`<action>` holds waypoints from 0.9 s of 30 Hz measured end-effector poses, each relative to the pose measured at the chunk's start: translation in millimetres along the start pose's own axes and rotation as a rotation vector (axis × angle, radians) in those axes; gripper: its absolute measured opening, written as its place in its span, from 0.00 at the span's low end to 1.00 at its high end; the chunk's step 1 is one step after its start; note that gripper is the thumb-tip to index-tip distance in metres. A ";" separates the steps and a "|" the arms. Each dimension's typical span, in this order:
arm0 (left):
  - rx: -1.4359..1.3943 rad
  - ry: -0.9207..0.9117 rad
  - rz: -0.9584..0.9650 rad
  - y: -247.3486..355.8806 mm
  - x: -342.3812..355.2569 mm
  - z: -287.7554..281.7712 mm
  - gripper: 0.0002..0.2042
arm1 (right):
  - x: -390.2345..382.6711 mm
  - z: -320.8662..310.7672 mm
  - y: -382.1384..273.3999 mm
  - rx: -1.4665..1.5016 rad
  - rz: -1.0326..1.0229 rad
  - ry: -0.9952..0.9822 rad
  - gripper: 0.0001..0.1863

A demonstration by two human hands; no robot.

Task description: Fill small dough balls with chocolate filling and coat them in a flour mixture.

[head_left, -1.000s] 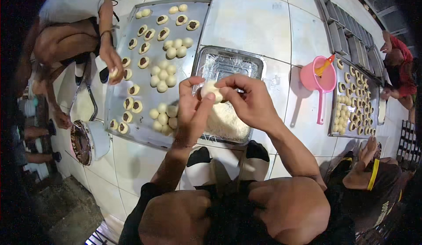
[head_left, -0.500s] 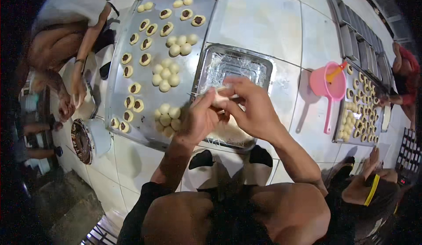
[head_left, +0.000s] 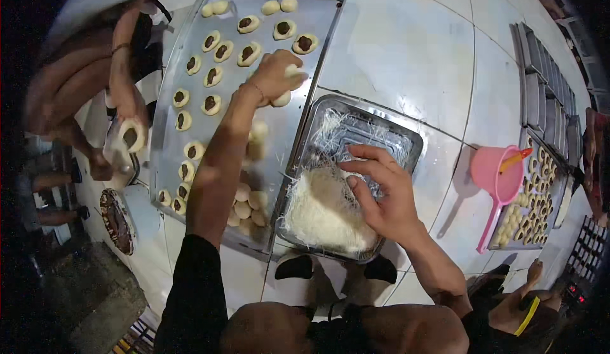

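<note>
My left hand (head_left: 272, 79) reaches over the large metal baking sheet (head_left: 330, 39), its fingers curled round a pale dough ball (head_left: 294, 70). Another ball (head_left: 281, 99) sits just under this hand, and my forearm hides part of the sheet. My right hand (head_left: 386, 187) holds nothing, its fingers apart above a dark rectangular pan (head_left: 416, 140). Pale shreds like grated cheese (head_left: 330, 217) are heaped in the pan's near half. On the sheet lie several flattened dough pieces with dark filling (head_left: 248, 53) and, partly behind my forearm, a cluster of plain dough balls (head_left: 243, 209).
A pink dipper (head_left: 495, 173) with an orange-handled tool stands to the right. Beyond it are another filled tray (head_left: 537, 208) and several metal loaf tins (head_left: 540, 93). At left a person's hand (head_left: 130, 122) holds a filled dough piece, above a white bucket (head_left: 136, 211).
My hands were together over the pan, pinching a piece of dough. The left has moved away to the balls on the sheet; the right has opened over the pan. The view has shifted.
</note>
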State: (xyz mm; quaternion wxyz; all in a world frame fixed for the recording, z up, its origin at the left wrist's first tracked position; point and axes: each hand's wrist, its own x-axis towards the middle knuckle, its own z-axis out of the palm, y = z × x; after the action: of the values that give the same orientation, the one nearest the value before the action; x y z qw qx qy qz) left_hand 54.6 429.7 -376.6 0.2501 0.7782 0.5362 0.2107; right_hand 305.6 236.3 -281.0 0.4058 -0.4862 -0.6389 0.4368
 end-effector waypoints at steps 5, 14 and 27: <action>-0.076 0.055 0.051 -26.8 -20.9 -2.0 0.19 | 22.5 -11.7 26.1 -0.018 0.026 -0.039 0.12; -0.285 0.172 -0.402 -52.4 -40.2 -11.8 0.15 | 213.1 59.1 102.9 -0.399 -0.389 -0.095 0.16; -0.141 0.396 -0.251 -30.6 -60.3 27.0 0.16 | 200.5 108.3 125.9 -0.611 -0.355 -0.121 0.18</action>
State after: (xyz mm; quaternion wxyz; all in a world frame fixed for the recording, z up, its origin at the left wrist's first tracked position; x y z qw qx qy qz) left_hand 28.1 377.8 -420.3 0.2181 0.6297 0.6510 0.3634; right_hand 197.3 432.6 -413.4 0.2726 -0.4399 -0.8373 0.1763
